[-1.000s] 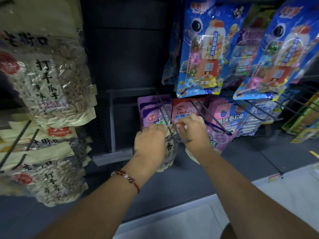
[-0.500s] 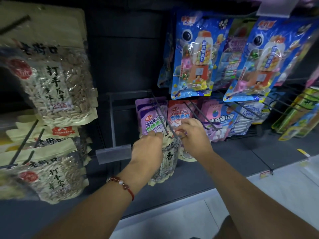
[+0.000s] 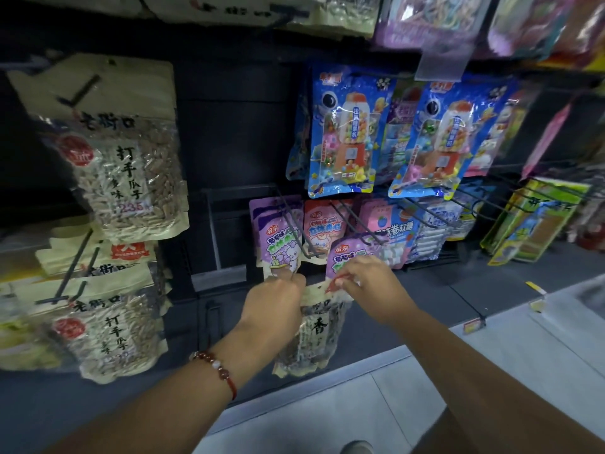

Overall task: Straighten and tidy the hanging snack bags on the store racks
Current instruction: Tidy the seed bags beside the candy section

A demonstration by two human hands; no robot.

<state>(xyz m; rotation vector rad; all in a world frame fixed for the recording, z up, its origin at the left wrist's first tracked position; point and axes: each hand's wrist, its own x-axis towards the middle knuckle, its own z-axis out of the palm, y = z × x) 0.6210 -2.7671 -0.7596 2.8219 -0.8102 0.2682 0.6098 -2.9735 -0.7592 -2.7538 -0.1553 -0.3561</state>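
Covering the seed bag's [image 3: 316,335] top edge, my knuckles hide its hang hole from me. My left hand [image 3: 275,301] pinches its upper left corner, my right hand [image 3: 368,285] its upper right, so the crinkly clear-and-cream pouch hangs just below both, under the wire peg [image 3: 302,237] and in front of glossy purple candy pouches [image 3: 278,237].

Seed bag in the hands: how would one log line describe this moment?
left hand: grips seed bag top | right hand: pinches top | bag: below hook
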